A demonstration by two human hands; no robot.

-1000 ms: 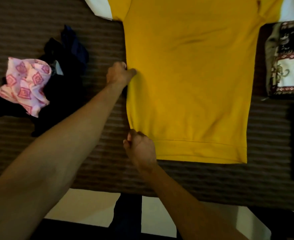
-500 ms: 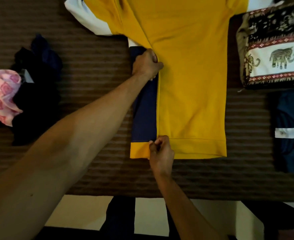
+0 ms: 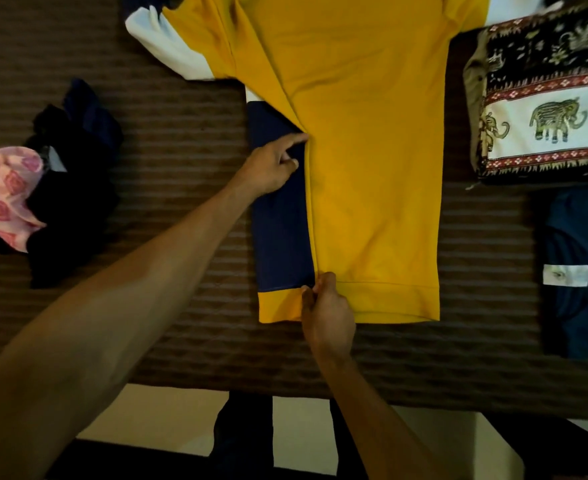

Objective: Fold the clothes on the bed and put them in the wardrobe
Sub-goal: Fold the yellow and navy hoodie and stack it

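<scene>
Yellow cloth is filling the middle of the striped brown bed [image 3: 181, 133]: it is one big yellow shirt [image 3: 372, 168], lying flat with its bottom hem near the person. Its left side is being turned over onto the yellow part, and the turned strip is showing dark blue [image 3: 278, 209] with a yellow band at the near end. The left hand [image 3: 272, 168] is resting on the blue strip, its pointing finger stretched out to the fold line and the other fingers curled, so it is pressing more than holding. The right hand [image 3: 327, 313] is pinching the hem at the near end of the fold. To do this step well, I think both hands should be pulling the fold line straight from far to near, keeping the hem edges lined up, and then smoothing the strip flat so no bumps are hiding under it. The white sleeve [image 3: 168, 43] at the far left is sticking out and probably needs tucking in next. Counting the things: one yellow shirt being folded; one folded cloth with elephants [image 3: 545, 109] at the far right; one folded dark teal top [image 3: 576, 237] with a white label, near right; and one messy pile at the left with a pink patterned piece [image 3: 5, 192] and dark clothes [image 3: 74, 188], too jumbled to count. The wardrobe is not showing.
</scene>
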